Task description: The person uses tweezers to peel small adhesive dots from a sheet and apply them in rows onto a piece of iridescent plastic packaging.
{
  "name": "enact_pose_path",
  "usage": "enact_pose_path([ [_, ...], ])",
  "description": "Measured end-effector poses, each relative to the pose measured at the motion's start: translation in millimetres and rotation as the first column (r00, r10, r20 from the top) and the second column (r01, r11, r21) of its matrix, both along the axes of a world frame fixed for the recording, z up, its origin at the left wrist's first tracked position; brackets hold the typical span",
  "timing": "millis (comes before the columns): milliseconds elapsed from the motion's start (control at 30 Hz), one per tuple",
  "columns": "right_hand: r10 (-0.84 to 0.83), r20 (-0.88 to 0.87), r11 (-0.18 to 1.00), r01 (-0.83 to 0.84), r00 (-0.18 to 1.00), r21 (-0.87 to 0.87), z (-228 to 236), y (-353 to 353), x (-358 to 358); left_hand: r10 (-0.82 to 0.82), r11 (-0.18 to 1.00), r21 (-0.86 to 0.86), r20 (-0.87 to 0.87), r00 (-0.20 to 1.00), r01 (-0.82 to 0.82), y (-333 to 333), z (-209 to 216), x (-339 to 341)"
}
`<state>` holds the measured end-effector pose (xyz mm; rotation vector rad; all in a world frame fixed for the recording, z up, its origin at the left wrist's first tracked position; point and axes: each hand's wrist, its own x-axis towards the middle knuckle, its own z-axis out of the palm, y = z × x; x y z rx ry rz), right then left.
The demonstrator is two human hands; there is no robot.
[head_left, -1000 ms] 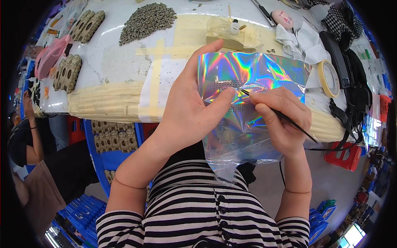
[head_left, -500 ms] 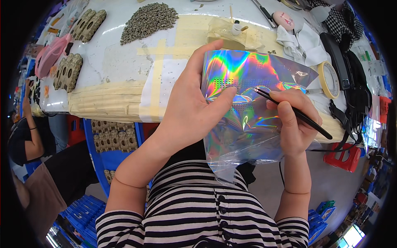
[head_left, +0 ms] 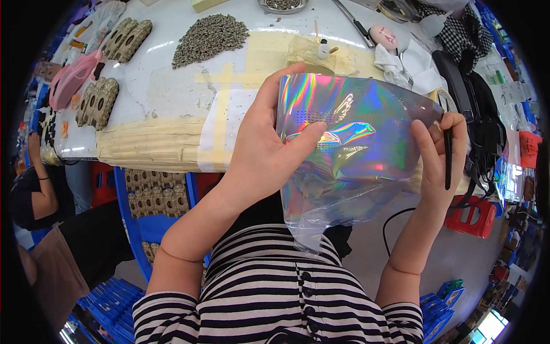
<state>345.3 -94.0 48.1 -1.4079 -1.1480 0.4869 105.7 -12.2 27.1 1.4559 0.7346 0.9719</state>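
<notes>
A shiny rainbow-coloured film sheet [head_left: 366, 155] with rows of small dark marks is held up over the table's front edge. My left hand [head_left: 272, 135] is closed on its left side, thumb on the front face and fingers behind. My right hand [head_left: 441, 146] is at the sheet's right edge, thumb on the front. Slim black tweezers [head_left: 448, 163] stay in my right hand, pointing upward along the fingers, their tips hidden. Clear, crumpled film hangs from the sheet's lower edge toward my striped shirt.
On the table lie a pile of small metallic pieces [head_left: 211, 39], brown moulded parts [head_left: 96, 102], a pink fan-like object [head_left: 74, 79] and a small white bottle [head_left: 324, 50]. A tape roll [head_left: 440, 98] is partly hidden behind my right hand. A blue rack [head_left: 154, 226] holds more parts below.
My right hand has moved right, from the sheet's middle to its right edge. The tweezers have turned from lying across the film to nearly upright. My left hand keeps its hold.
</notes>
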Motion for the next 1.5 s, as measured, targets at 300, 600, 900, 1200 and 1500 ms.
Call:
enact_pose_path([
  [300,-0.070,0.004,0.994,0.069,0.998,0.083,30.2,-16.0,5.1,-0.103,0.979,-0.158,0.134,0.986,0.124,-2.6,10.7,-10.8],
  [600,-0.074,-0.062,0.984,0.083,0.995,0.154,41.0,-55.7,53.2,-0.111,0.990,-0.087,0.031,0.993,0.113,2.4,8.1,-19.4],
  [900,-0.177,-0.055,0.978,0.182,0.983,0.103,37.1,-75.1,65.9,0.031,0.939,0.328,-0.384,0.923,0.105,5.6,16.5,-15.1],
  [1200,-0.121,-0.056,0.989,0.125,0.991,0.079,36.9,-58.8,48.2,0.195,0.826,0.563,-0.347,0.918,0.038,18.3,12.4,-20.4],
  [1500,-0.098,-0.048,0.993,0.101,0.994,0.058,39.9,-40.7,35.7,0.076,0.932,0.357,-0.361,0.929,0.062,15.4,22.9,-27.4],
])
